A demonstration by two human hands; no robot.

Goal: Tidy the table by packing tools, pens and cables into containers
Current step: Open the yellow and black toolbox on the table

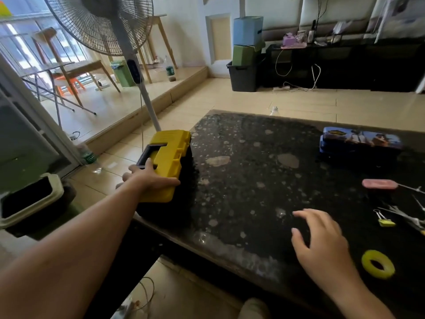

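Quick status from my end: my left hand (147, 178) is gripping the near end of the yellow toolbox (170, 157), thumb up top beside the black handle and fingers curled round the lid's edge. The box sits at the far left edge of the counter (241, 180), with its long axis running away from me along that edge. I can't tell if it's fully on the slab or hanging off a bit. My right hand (322, 240) is open with fingers spread and holding nothing, low over the counter's near right part. I can't say whether it's touching. Here's what the next move hinges on, as I see it: all the loose stuff lies to the right of the right hand, well apart from the toolbox, so either the box comes across or the bits go over. There's a yellow tape roll (378, 264) just beside the right wrist, a yellow binder clip (386, 222) and some thin metal tools (404, 215) further right. A pink-handled tool (379, 183) lies crosswise, handle pointing left and metal shaft pointing right toward the edge of view. A blue pencil case (361, 140) sits at the far right, also lying left-to-right. The right hand is clearly the nearer one for all of it.
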